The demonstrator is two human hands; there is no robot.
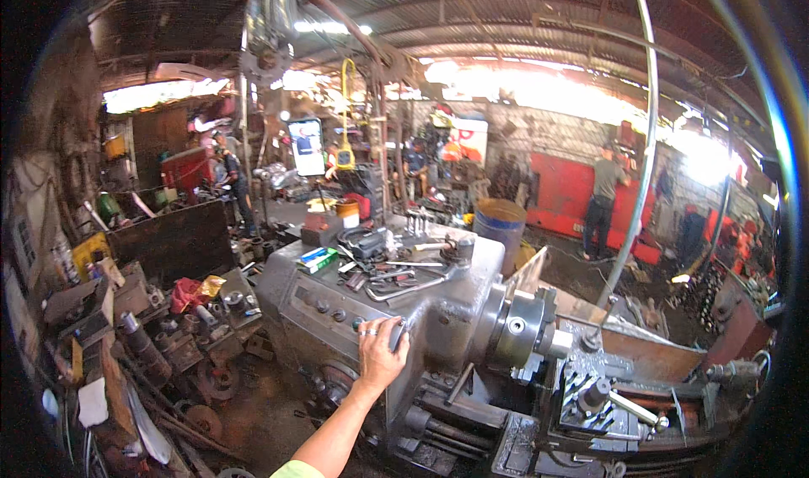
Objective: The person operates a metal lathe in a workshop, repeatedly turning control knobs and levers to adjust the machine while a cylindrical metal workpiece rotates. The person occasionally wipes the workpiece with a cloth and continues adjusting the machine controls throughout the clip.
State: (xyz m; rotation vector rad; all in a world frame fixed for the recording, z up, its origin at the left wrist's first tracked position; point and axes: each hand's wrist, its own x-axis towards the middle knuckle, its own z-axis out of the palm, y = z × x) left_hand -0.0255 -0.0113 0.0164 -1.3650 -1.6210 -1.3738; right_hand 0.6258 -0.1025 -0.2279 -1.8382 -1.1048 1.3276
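Note:
My left hand [384, 356] reaches up from the lower edge to the front of a grey metal lathe headstock [438, 309]. Its fingers are curled around a dark control knob [399, 335] at the corner of the front panel, mostly hidden by the hand. More round knobs [339, 315] sit in a row to the left of it. Right of the hand is the lathe chuck [520, 324], with a short shiny metal cylinder [560, 342] in front of its jaws. Farther right stands the tool post [595, 396] with a long handle. My right hand is out of view.
Wrenches [404, 286] and other hand tools crowd the headstock top, beside a green-and-white box [317, 260]. A handwheel [337, 381] is below the panel. Metal parts [181, 351] clutter the left side. A rusty drum [500, 222] and a person [604, 196] are farther back.

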